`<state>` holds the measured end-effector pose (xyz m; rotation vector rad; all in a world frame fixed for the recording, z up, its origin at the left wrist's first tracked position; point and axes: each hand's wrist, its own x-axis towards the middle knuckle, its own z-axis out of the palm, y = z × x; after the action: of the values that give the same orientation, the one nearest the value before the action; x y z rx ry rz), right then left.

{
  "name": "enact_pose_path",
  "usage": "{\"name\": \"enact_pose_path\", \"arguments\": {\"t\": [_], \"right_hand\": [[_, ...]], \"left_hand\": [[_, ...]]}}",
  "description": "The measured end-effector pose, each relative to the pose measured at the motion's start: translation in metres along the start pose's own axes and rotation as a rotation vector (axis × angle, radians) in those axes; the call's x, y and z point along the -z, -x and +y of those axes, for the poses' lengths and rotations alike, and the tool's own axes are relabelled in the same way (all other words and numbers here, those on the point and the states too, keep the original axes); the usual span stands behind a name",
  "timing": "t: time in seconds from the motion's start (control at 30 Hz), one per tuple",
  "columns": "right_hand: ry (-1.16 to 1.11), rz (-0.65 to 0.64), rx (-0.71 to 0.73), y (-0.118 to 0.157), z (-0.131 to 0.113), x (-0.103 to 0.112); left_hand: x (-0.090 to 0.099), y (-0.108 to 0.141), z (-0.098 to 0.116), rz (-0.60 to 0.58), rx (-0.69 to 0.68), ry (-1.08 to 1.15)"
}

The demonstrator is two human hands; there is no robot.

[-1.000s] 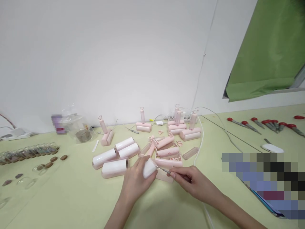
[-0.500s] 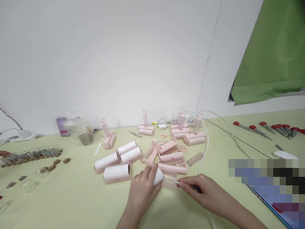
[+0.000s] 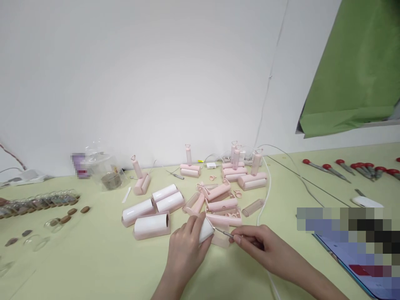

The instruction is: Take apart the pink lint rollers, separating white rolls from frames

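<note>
My left hand [image 3: 187,241] is closed around a white lint roller roll [image 3: 205,231], tilted with its right end toward my other hand. Pinched in my right hand [image 3: 261,246] is a slim metal-tipped tool [image 3: 223,232]; its tip meets the roll's right end, and its exact kind is hard to make out. Beyond my hands lie pink lint roller frames [image 3: 222,204] and a clear pinkish cover [image 3: 253,207]. To the left sit several white rolls [image 3: 151,226] in pinkish covers. A pale clear piece [image 3: 221,239] rests under the tool.
Pink lint rollers with upright handles [image 3: 252,180] line the wall. A white cable [image 3: 268,183] runs down the table right of my hands. Red-ended tools [image 3: 336,173] and a blurred tablet-like object [image 3: 340,258] lie at right. Small glass domes [image 3: 40,202] stand at left.
The view has shifted slightly. Both hands keep their grips, and the tool still touches the end of the roll, at a slightly different angle.
</note>
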<state>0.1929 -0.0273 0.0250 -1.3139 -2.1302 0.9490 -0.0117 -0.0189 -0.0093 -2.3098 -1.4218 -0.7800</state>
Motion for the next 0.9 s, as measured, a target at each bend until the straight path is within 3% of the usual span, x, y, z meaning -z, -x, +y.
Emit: {"name": "enact_pose_path", "arguments": {"t": [0.13,0.4,0.9], "right_hand": [[0.047,0.014,0.019,0.0013,-0.0005,-0.0016],[0.055,0.001,0.036,0.0012,-0.0009,0.0008],[-0.054,-0.021,0.029,0.0004,-0.0027,0.0023]], "left_hand": [[0.0014,-0.0001,0.0012,-0.012,0.008,0.048],[0.0044,-0.0014,0.0047,-0.153,0.091,0.168],[0.0068,-0.0030,0.0041,-0.131,0.121,0.167]]}}
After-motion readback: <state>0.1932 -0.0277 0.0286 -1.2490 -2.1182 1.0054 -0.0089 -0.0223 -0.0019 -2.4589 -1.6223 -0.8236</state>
